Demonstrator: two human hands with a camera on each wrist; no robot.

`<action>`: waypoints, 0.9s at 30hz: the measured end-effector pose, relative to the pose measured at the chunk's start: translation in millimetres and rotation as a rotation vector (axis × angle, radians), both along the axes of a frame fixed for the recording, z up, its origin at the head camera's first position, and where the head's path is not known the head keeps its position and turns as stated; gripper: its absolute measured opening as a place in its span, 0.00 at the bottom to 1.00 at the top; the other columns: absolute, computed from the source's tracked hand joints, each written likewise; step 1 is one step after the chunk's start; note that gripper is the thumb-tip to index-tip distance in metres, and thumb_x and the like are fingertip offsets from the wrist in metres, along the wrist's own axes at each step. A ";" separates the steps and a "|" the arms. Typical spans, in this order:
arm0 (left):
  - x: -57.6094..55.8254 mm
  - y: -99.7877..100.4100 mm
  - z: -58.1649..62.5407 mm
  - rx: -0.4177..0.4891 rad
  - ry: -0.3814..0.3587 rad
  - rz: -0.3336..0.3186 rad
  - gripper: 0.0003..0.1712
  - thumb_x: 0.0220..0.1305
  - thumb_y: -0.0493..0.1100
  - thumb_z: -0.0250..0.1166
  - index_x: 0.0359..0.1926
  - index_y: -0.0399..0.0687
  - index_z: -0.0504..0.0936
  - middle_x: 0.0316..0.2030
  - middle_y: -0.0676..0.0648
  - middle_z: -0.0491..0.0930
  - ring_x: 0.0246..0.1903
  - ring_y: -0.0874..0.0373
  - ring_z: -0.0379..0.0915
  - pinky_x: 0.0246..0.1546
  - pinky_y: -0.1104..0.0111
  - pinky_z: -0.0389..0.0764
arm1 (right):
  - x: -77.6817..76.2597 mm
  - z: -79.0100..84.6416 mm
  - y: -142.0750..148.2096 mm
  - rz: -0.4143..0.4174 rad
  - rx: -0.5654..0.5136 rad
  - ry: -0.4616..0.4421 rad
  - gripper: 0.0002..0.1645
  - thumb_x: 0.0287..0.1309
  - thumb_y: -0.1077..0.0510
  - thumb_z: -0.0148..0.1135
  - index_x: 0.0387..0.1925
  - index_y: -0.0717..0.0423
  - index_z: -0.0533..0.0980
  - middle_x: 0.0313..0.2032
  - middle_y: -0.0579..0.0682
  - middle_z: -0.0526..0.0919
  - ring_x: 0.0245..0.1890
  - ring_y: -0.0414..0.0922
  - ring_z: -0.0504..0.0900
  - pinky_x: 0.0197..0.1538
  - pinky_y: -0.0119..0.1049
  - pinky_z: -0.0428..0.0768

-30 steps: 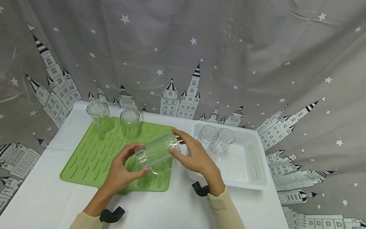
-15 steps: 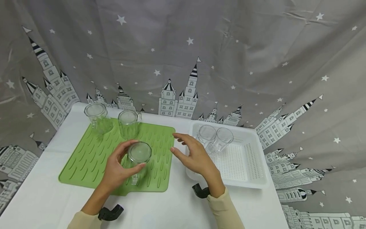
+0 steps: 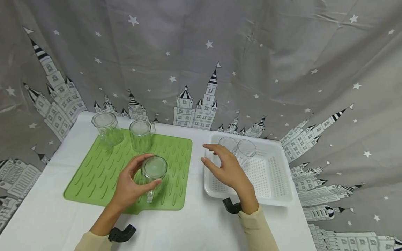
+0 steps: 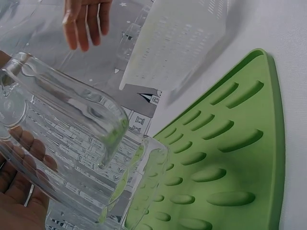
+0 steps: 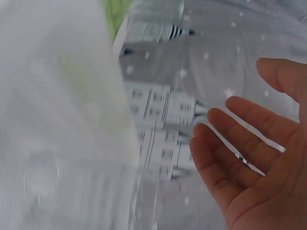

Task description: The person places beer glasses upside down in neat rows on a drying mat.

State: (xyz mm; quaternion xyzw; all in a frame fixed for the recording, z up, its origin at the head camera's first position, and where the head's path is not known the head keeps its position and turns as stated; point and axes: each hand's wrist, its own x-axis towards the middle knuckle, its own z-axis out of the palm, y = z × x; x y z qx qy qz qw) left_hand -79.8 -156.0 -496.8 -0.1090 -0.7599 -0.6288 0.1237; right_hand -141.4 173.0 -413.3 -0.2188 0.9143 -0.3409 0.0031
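Note:
My left hand [image 3: 130,184] grips a clear glass mug [image 3: 154,170] with the thumb on one side and fingers on the other. The mug is upside down, handle toward me, over the front of a green drying mat [image 3: 94,183]. In the left wrist view its rim is close to the mat's ridges; I cannot tell whether they touch. My right hand [image 3: 229,167] holds nothing and hovers over the left side of a white plastic basket [image 3: 279,167], fingers apart. Two clear mugs stand in that basket, a left one [image 3: 228,143] partly hidden by the hand and a right one [image 3: 247,149].
Two more glass mugs stand bottom-up at the back of the mat, one at the far left corner [image 3: 108,129] and another [image 3: 140,136] beside it. A white cloth [image 3: 188,230] covers the table. Behind hangs a grey printed curtain [image 3: 267,52].
The left hand has turned the mug from sideways to upside down and lowered it to the mat. The right hand has let go of the mug and moved right to the basket.

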 end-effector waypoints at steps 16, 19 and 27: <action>-3.4 2.9 -4.5 0.006 -0.002 -0.012 0.50 0.46 0.26 0.84 0.72 0.47 0.77 0.66 0.55 0.79 0.62 0.67 0.76 0.69 0.81 0.71 | -33.8 2.5 96.0 -0.146 0.204 -0.010 0.31 0.79 0.54 0.59 0.76 0.60 0.70 0.77 0.64 0.71 0.81 0.65 0.64 0.83 0.68 0.61; -3.1 3.2 -6.6 0.004 -0.010 -0.009 0.50 0.47 0.27 0.84 0.72 0.47 0.77 0.66 0.56 0.79 0.62 0.67 0.76 0.69 0.81 0.71 | -40.0 -1.1 102.7 -0.147 0.249 -0.031 0.36 0.77 0.54 0.61 0.79 0.63 0.65 0.79 0.68 0.66 0.81 0.68 0.60 0.83 0.71 0.59; -2.2 6.1 -8.3 -0.004 -0.036 -0.009 0.49 0.48 0.28 0.84 0.72 0.49 0.77 0.65 0.58 0.79 0.61 0.68 0.76 0.67 0.78 0.70 | -45.5 -10.3 106.7 -0.145 0.355 -0.143 0.45 0.79 0.51 0.59 0.84 0.66 0.52 0.84 0.70 0.54 0.83 0.72 0.53 0.83 0.73 0.56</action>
